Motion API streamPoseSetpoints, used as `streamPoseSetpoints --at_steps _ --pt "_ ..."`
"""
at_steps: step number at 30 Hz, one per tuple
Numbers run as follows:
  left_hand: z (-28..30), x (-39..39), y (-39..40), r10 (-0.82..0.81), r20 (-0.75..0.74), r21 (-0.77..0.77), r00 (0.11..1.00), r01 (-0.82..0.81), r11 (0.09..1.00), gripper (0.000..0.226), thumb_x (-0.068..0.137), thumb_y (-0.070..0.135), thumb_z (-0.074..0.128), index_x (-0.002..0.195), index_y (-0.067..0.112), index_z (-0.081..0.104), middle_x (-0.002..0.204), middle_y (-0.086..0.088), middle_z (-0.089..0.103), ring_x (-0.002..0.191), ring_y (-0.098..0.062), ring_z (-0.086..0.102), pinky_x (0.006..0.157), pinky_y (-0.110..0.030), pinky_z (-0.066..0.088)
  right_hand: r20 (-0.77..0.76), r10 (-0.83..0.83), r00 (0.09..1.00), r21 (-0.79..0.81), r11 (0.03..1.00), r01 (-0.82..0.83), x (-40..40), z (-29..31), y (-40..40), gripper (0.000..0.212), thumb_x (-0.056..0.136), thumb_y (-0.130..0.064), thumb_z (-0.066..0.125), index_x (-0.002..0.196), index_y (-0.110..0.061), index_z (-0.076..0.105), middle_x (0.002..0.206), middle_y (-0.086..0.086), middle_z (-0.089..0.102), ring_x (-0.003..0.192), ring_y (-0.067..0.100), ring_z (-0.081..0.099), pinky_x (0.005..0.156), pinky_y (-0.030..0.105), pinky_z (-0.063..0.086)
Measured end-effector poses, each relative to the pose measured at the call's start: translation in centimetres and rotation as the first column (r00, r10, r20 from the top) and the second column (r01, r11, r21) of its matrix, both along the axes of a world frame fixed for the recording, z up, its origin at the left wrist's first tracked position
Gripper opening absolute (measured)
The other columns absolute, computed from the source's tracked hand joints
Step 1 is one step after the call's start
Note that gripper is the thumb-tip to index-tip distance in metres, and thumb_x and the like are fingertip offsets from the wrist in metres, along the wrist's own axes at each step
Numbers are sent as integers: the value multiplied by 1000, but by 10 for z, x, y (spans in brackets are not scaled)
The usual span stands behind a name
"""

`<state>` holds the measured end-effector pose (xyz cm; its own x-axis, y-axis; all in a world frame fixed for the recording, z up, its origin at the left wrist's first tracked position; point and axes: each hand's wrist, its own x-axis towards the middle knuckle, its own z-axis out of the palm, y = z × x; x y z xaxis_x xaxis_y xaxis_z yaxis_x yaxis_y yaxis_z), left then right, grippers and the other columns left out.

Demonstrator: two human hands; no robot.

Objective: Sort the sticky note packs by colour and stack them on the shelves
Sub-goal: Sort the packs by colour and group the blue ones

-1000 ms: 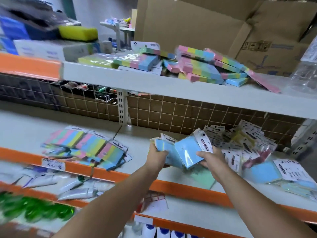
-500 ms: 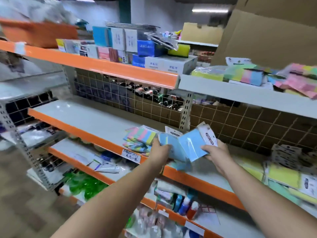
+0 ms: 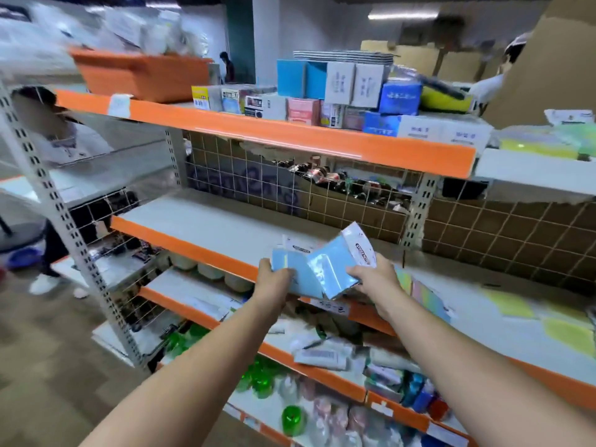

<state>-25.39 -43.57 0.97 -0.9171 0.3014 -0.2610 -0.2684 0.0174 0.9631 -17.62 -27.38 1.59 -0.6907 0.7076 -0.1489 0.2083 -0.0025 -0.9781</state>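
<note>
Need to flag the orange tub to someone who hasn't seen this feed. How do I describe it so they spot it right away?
Start at the shelving unit's top shelf, the one with the orange front edge. At its far left end sits the orange tub, with pale, blurred items piled in it. The small boxes beside it are blue, white and pink; it is the only open orange container.

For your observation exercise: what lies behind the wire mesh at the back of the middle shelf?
Behind the wire mesh stands brown cardboard, with small dark items heaped above its torn edge. What they are is blurred; anything lower is covered.
</note>
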Motion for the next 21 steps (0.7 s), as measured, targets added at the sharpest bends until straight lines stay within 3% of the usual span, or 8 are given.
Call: streamPoseSetpoints --at_steps 4,9,11,13,15,18,21 --pt "-7 -36 -30 49 43 -3 998 -49 999 30 87 4 53 113 14 43 98 -10 57 89 -31 62 82 -50 55 23 41 999 -9 999 -41 -37 -3 -30 28 82 0 64 103 -15 54 102 7 64 97 29 63 90 46 54" --pt "-16 -85 -55 93 49 24 995 -94 995 37 86 1 53 119 15 44 98 -9 59 96 -34 63 84 -53 55 57 63 996 -36 998 -61 -89 -11 -52 28 84 -3 66 109 -10 55 105 9 64 92 26 63 69 35 56" --pt "-20 -108 -61 98 55 7 994 -99 995 43 85 2 54 125 12 44 102 -11 60 92 -32 63 83 -52 55 61 59 996 -58 997 -55 -111 -18 -57 29 84 -2 67 111 -8 59 108 12 67 91 26 66 66 32 57" --pt "-24 -131 -65 103 56 -2 993 -103 995 40 85 1 53 123 10 44 97 -10 59 86 -29 62 80 -47 57 54 69 996 -103 993 -63 -131 -24 -60 25 85 0 65 108 -9 58 109 13 67 94 28 67 74 37 59" --pt "-24 -155 -66 80 57 -11 995 -79 997 35 86 0 53 118 10 44 95 -10 58 82 -27 61 68 -38 56 47 72 996 -127 990 -66 -151 -27 -61 23 87 2 63 106 -8 57 110 15 66 100 31 67 84 44 57" --pt "-25 -187 -63 51 81 -52 995 -47 998 29 87 -1 52 113 8 43 93 -12 56 77 -27 59 57 -33 52 83 36 996 -136 990 -25 -178 -35 -57 17 85 -1 65 101 -8 62 105 15 68 97 32 67 84 46 57" --pt "-29 -211 -58 12 105 -81 994 -3 997 29 88 0 52 114 8 43 97 -15 56 85 -32 61 58 -34 53 119 22 993 -155 988 -4 -199 -43 -50 14 86 -3 65 96 -11 60 98 12 67 96 31 68 84 46 57"
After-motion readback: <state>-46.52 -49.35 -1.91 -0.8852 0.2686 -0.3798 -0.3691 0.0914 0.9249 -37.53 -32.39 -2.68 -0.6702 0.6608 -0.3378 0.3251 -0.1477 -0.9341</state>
